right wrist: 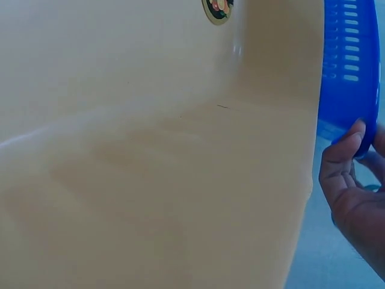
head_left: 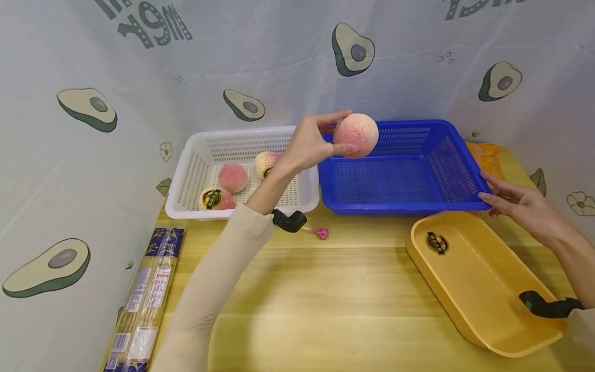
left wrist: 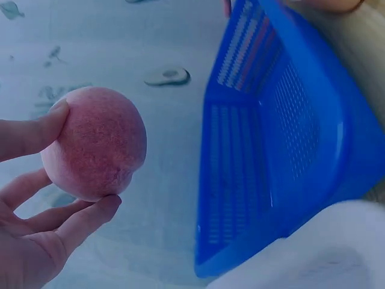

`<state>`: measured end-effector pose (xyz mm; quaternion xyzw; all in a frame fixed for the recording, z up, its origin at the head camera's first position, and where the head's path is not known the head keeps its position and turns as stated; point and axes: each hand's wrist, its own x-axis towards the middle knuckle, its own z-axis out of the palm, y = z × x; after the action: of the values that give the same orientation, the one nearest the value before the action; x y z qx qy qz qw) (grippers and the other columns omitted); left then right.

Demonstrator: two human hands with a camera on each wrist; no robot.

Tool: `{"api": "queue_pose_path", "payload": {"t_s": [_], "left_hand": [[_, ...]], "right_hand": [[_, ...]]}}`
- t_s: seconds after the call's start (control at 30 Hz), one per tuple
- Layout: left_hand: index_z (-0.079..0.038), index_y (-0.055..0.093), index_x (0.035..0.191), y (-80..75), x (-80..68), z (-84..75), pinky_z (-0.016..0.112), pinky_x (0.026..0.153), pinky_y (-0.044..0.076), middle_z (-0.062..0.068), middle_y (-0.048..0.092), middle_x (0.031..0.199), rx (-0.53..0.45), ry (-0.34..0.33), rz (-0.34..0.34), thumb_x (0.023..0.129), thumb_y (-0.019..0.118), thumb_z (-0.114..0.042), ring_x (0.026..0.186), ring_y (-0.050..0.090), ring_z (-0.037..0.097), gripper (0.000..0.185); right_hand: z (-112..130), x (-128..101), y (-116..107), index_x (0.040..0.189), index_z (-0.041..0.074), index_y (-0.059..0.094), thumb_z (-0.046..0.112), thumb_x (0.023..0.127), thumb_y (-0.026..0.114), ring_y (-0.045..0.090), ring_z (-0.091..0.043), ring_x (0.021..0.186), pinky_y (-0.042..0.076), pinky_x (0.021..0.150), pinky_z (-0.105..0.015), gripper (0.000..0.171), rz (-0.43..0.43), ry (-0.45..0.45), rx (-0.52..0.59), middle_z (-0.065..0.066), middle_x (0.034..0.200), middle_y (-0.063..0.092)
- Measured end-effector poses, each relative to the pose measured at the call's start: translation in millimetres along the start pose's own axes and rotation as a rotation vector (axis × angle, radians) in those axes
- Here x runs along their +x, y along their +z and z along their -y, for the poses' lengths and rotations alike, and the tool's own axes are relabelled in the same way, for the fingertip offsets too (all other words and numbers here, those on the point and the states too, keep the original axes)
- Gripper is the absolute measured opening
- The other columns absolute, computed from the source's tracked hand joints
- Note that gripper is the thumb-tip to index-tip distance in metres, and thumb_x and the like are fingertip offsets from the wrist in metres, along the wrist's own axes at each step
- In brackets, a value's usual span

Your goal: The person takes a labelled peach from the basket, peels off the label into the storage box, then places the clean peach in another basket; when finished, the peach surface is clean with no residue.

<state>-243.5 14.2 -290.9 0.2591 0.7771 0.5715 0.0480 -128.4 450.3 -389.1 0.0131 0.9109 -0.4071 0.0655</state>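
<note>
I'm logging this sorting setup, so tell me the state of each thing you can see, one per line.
Left hand: raised, pinching a peach.
Peach: held in the air over the blue basket.
Blue basket: empty, on the table.
Right hand: fingers straight, touching the blue basket's rim.
White basket: holds three peaches.
Yellow tray: empty, lying at an angle.
Noodle packet: sealed, lying flat.
</note>
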Motion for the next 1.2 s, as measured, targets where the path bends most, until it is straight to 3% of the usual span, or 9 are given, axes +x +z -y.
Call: {"api": "queue_pose_path", "payload": {"t_s": [0.2, 0.37, 0.63, 0.83, 1.0, 1.2], "left_hand": [[-0.008, 0.065, 0.141, 3.1, 52.0, 20.8, 0.021, 0.082, 0.057, 0.017, 0.071, 0.133, 0.079, -0.108, 0.020, 0.081, 0.076, 0.002, 0.117, 0.069, 0.024, 0.062], [-0.004, 0.062, 0.143, 10.5, 80.2, 38.4, 0.020, 0.071, 0.052, 0.020, 0.068, 0.135, 0.081, -0.241, 0.070, 0.083, 0.068, 0.006, 0.103, 0.064, 0.017, 0.061], [0.001, 0.063, 0.139, 30.2, 97.2, 66.2, 0.018, 0.058, 0.046, 0.022, 0.069, 0.127, 0.160, -0.335, 0.108, 0.084, 0.067, 0.007, 0.076, 0.054, 0.010, 0.056], [-0.006, 0.063, 0.141, 42.9, 101.1, 72.7, 0.020, 0.059, 0.050, 0.018, 0.071, 0.121, 0.253, -0.418, 0.113, 0.088, 0.070, -0.001, 0.063, 0.053, 0.010, 0.054], [-0.008, 0.062, 0.143, 52.0, 102.5, 76.1, 0.022, 0.069, 0.056, 0.012, 0.068, 0.128, 0.302, -0.471, 0.113, 0.090, 0.066, -0.004, 0.077, 0.057, 0.013, 0.052], [-0.006, 0.064, 0.140, 61.5, 101.0, 78.7, 0.027, 0.090, 0.061, 0.011, 0.063, 0.144, 0.351, -0.522, 0.090, 0.088, 0.072, -0.006, 0.123, 0.060, 0.020, 0.053]], "right_hand": [[-0.1, -2.0, 1.0, 0.164, 0.004, 0.020, 0.021, 0.110, 0.050, 0.060, -0.007, 0.077, 0.052, 0.066, -0.016, 0.064, -0.014, -0.008, -0.010, 0.018, 0.097, 0.058], [-2.2, -2.0, 1.0, 0.164, 0.005, 0.019, 0.023, 0.110, 0.050, 0.060, -0.008, 0.077, 0.053, 0.066, -0.017, 0.065, -0.006, 0.003, -0.017, 0.015, 0.096, 0.059], [-3.7, -1.9, -3.9, 0.165, 0.011, 0.020, 0.025, 0.110, 0.051, 0.062, -0.012, 0.078, 0.053, 0.067, -0.017, 0.065, -0.007, 0.006, -0.010, 0.005, 0.092, 0.060], [-1.6, -2.0, -4.5, 0.165, 0.010, 0.020, 0.023, 0.110, 0.051, 0.062, -0.010, 0.078, 0.051, 0.068, -0.012, 0.065, 0.004, 0.003, -0.008, 0.011, 0.095, 0.061], [-1.9, -3.0, -3.9, 0.165, 0.008, 0.020, 0.021, 0.110, 0.051, 0.061, -0.009, 0.077, 0.052, 0.068, -0.012, 0.064, -0.005, 0.009, 0.005, 0.011, 0.094, 0.059], [-3.7, -4.2, -4.8, 0.165, 0.010, 0.021, 0.019, 0.110, 0.051, 0.063, -0.005, 0.082, 0.054, 0.070, -0.012, 0.064, 0.005, 0.004, 0.045, 0.025, 0.106, 0.058]]}}
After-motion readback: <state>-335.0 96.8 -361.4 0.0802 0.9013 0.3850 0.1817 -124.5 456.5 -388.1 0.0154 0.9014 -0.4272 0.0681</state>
